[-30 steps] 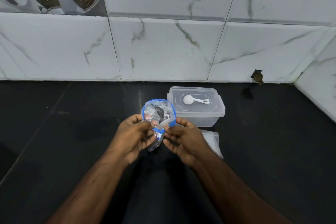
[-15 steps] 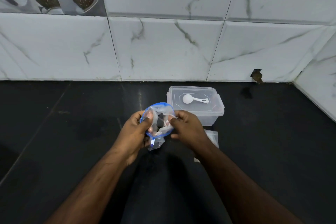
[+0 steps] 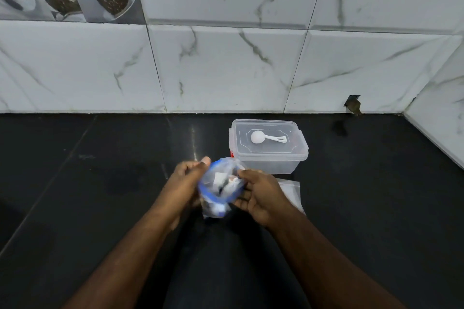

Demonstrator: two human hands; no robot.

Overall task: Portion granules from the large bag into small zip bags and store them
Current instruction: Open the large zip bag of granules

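Both hands' grip pinches the blue-rimmed bag (image 3: 221,184), left hand (image 3: 184,183) and right hand (image 3: 261,194) spreading its mouth above the dark bench (image 3: 100,195). Behind it, the scoop (image 3: 266,137) lies on the lidded box (image 3: 268,148); flat clear bags (image 3: 291,190) wait. Portioning looks barely begun.

Two bare forearms enter from about 7 and 5 o'clock, with no sleeves, watch, bracelet or rings on them. The left hand (image 3: 184,183) and right hand (image 3: 261,193) wear no gloves. The left thumbnail, towards 12 o'clock, is short, pale and unpainted. Dark fabric covers the lap at 6 o'clock.
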